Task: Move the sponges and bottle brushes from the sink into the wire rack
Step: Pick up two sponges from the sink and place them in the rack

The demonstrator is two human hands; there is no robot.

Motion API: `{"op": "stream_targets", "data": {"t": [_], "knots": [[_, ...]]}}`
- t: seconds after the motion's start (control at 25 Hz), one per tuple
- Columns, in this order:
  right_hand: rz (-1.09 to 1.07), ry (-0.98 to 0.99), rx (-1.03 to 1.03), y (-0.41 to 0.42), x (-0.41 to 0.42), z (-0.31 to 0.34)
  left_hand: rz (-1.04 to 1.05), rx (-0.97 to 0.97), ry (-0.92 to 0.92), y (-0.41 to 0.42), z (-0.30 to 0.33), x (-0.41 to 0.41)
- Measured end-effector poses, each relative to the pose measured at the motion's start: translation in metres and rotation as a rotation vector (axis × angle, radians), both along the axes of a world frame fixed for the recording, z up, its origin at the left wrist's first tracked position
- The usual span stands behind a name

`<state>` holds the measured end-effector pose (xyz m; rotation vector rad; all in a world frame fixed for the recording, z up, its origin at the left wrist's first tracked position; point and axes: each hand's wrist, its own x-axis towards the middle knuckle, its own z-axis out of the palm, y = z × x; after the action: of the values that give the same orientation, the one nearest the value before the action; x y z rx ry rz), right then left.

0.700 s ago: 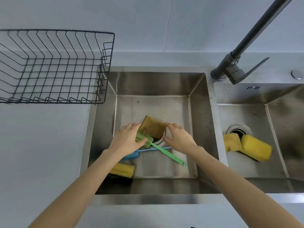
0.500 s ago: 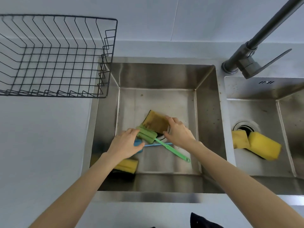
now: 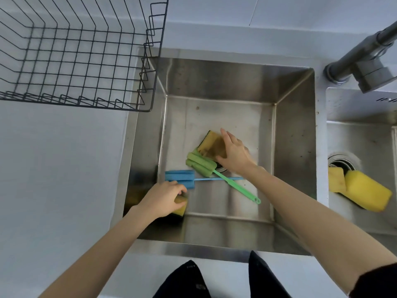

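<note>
Grey counter [image 3: 53, 168] with a steel sink [image 3: 294, 136], both hands down in the basin.
The left hand [image 3: 163, 198] hides most of a yellow sponge [image 3: 181, 206] it clasps at the near-left corner; the right hand [image 3: 234, 153] lies spread on a stained sponge [image 3: 211, 145] by the drain. A green brush [image 3: 214, 171] crosses a blue brush [image 3: 184, 179] between them. The wire rack [image 3: 81, 61], cut off at the left edge, stands on the counter.

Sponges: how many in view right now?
4. One under the right hand in the left basin, stained sponge; one under the left hand, corner sponge; two by the right basin's drain: flat sponge, thick sponge. None in the rack.
</note>
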<state>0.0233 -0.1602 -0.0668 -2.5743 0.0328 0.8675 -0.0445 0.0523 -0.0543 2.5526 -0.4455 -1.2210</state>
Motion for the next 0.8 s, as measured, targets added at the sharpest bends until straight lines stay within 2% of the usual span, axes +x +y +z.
{"op": "stream_targets", "data": {"t": [0.28, 0.8], "knots": [[0.007, 0.039, -0.026, 0.008, -0.001, -0.004, -0.152, 0.163, 0.153, 0.011, -0.012, -0.007], [-0.184, -0.031, 0.037, -0.002, -0.018, 0.003, -0.114, 0.23, 0.308, 0.016, -0.017, -0.005]]}}
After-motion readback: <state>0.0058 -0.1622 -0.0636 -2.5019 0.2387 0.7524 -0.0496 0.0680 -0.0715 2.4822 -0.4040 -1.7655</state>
